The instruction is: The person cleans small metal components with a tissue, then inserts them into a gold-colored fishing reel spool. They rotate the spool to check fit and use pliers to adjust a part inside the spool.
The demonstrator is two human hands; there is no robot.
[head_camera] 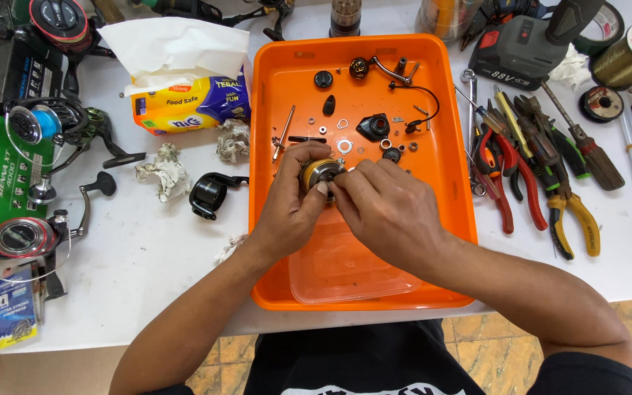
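- Orange plastic tray (pixel 272 146) sits in the middle of our white table (pixel 148 249), its near rim close to the table's front edge.
- Over the tray's centre our left hand (pixel 290 208) grasps a round gold and silver reel part (pixel 321 174), fingers curled around its side.
- Our right hand (pixel 385 208) meets it from the other side, fingertips pinched at the part's face; what they pinch is too small to tell.
- Loose pieces lie across the tray's far half: washers and rings (pixel 344 145), a thin pin (pixel 284 128), a black housing piece (pixel 374 126), a bent wire bail (pixel 422 99) and a small crank arm (pixel 382 69).
- Inside the tray, against its near rim, rests a clear shallow plastic container (pixel 345 274), partly under our wrists.
- Just past the tray's right rim lie pliers and cutters (pixel 528 175) with red and yellow grips.
- Near the tray's far left corner stands a tissue pack (pixel 184 80); crumpled tissues (pixel 166 172) and a black reel body (pixel 210 194) lie beside the left rim.
- Whole spinning reels (pixel 34 234) crowd the table's left edge.
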